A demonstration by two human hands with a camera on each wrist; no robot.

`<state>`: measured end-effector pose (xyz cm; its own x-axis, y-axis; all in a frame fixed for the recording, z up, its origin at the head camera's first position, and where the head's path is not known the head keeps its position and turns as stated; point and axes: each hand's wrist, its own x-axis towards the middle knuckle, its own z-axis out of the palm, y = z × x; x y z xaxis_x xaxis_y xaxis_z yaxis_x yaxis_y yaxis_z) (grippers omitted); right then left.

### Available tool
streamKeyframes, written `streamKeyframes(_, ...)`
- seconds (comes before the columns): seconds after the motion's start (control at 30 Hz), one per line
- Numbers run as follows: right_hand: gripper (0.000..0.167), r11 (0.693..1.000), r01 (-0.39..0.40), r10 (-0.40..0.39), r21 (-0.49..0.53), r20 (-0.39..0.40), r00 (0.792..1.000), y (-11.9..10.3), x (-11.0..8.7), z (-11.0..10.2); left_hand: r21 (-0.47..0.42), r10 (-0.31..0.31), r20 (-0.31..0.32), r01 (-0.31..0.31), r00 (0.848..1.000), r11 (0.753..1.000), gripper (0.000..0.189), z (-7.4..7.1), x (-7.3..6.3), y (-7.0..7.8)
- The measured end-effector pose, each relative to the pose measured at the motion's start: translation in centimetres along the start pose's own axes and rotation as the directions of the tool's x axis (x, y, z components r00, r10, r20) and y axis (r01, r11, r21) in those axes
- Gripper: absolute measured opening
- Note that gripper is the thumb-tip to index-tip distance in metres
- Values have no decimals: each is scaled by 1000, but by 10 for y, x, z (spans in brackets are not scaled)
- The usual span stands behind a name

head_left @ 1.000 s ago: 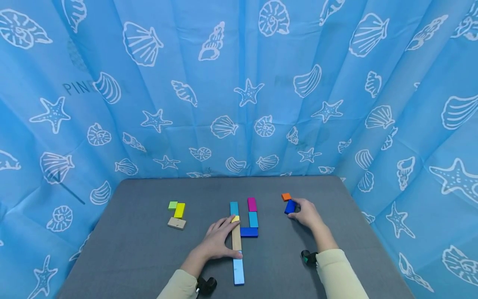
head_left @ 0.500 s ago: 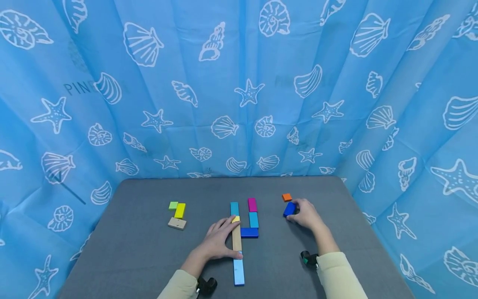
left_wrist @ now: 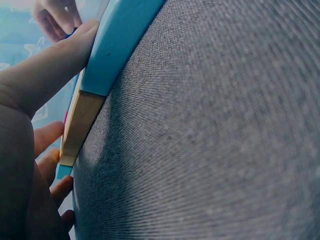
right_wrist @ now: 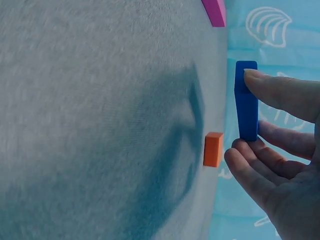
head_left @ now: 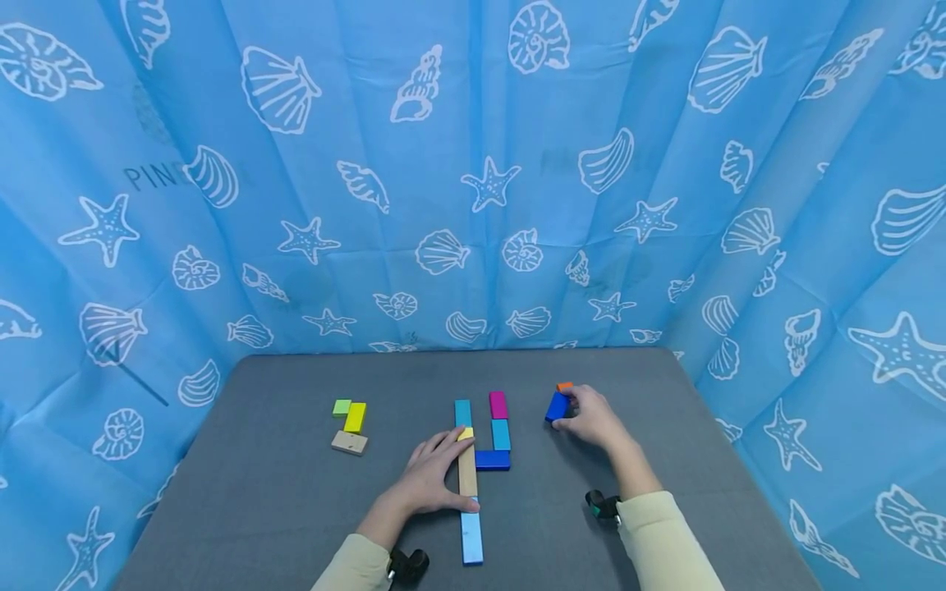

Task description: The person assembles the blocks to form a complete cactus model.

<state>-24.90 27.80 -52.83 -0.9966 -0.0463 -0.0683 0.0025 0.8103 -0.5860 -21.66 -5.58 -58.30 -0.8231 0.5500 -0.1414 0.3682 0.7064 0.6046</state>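
Observation:
My right hand (head_left: 594,419) pinches a dark blue block (head_left: 557,406) between thumb and fingers, held above the table in the right wrist view. An orange block (right_wrist: 213,150) lies on the cloth beneath that hand. My left hand (head_left: 429,476) spreads along a straight row of blocks, its thumb on the light blue block (head_left: 471,538) and its fingertips by the small yellow block (head_left: 466,432). Between these lies a plain wooden block (head_left: 468,474); a teal block (head_left: 462,413) tops the row. Joined on the right are another dark blue block (head_left: 493,460), a second teal block (head_left: 500,435) and a magenta block (head_left: 498,404).
To the left sit a green block (head_left: 342,408), a larger yellow block (head_left: 355,417) and a tan block (head_left: 350,442), close together. Grey cloth covers the table (head_left: 281,509). A blue shell-patterned curtain (head_left: 473,197) hangs behind it and around its sides.
My right hand has moved left with the dark blue block, which was beside the orange block and now partly hides it in the head view. My left hand has stayed put.

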Motion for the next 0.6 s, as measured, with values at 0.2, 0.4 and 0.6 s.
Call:
streamKeyframes(0.2,60,998,41,-41,37,-5,999,-8,3,3,4,0,-7,0,1000,1000,107,1,1,-1)
streamKeyframes(0.4,59,998,52,-53,24,6,999,-13,10,7,-8,-9,-2,9,1000,1000,108,0,1,-1)
streamKeyframes(0.6,58,995,83,-83,49,-3,997,-18,18,12,-1,-17,7,18,1000,1000,108,1,2,-2)
